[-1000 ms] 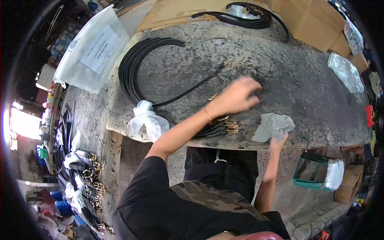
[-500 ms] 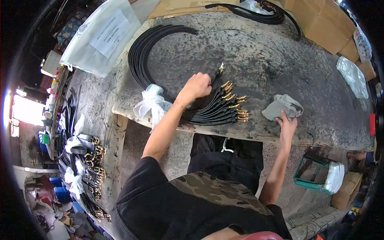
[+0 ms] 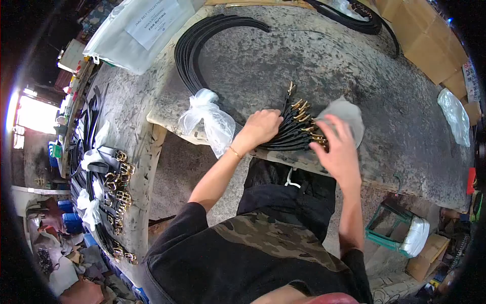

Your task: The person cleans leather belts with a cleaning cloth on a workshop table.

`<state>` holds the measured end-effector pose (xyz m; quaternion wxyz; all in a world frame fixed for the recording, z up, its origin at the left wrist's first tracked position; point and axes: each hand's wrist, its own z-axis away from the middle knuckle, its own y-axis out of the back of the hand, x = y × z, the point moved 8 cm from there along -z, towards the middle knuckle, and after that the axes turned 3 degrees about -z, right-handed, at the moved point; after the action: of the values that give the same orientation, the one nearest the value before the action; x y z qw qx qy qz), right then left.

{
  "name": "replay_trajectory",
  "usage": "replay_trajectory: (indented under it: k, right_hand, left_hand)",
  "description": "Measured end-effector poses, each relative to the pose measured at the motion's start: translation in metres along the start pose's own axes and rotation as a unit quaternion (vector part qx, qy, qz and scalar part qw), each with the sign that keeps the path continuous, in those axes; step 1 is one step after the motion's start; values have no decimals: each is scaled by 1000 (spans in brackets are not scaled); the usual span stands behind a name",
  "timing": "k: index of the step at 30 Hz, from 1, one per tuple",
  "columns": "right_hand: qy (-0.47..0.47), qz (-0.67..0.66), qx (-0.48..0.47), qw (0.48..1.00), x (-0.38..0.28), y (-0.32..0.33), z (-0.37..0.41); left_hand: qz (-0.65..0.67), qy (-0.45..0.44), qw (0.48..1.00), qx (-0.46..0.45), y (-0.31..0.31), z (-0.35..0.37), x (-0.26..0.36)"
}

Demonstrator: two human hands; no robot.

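A fan of black belts (image 3: pixel 284 133) with gold-coloured buckles (image 3: pixel 302 112) lies near the table's front edge. My left hand (image 3: pixel 261 127) is closed over the belts just behind the buckles, its fingertips partly hidden. At the buckle end is my right hand (image 3: pixel 340 156), thumb and forefinger apart, slightly blurred. It has a grey cloth (image 3: pixel 349 112) against its other fingers, which are partly hidden. White wrapping (image 3: pixel 205 114) is tied around the belt bundle left of my left hand, and the belts' long ends (image 3: pixel 190 53) curve away behind it.
A white bag with a printed label (image 3: pixel 147 30) stands at the back left. More buckled belts (image 3: pixel 114 187) lie on the left side table. Another coil of belts (image 3: pixel 372 25) and cardboard boxes (image 3: pixel 422 38) are at the back right. A green-framed basket (image 3: pixel 387 223) stands below the right edge.
My right hand has moved left to the buckles, bringing the grey cloth along. My left hand has come down onto the belts nearer the front edge. The camera view has shifted.
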<state>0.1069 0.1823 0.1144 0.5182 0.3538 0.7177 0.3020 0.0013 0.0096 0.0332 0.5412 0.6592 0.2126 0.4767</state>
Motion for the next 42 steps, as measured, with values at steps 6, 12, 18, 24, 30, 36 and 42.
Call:
replay_trajectory:
  k: [6, 12, 18, 24, 30, 36, 42]
  right_hand:
    - [-11, 112, -32, 993, 29, -21, -27]
    - [-62, 91, -20, 994, 94, -15, -24]
    - [26, 80, 19, 996, 27, 27, -26]
    - [265, 91, -199, 939, -44, -70, -16]
    - [335, 49, -106, 935, -30, -88, -31]
    - [360, 56, -108, 925, -24, -95, -35]
    - [405, 49, -138, 902, -25, -95, -41]
  left_hand:
    - [5, 18, 996, 91, 1, 20, 8]
    - [-50, 4, 981, 186, 6, 32, 20]
    - [-75, -20, 981, 179, 0, 36, 17]
    - [-11, -53, 979, 196, 6, 44, 17]
    - [-63, -108, 972, 199, 8, 54, 22]
    - [-109, -116, 968, 193, 4, 59, 23]
    - [-147, -223, 949, 169, 13, 70, 14]
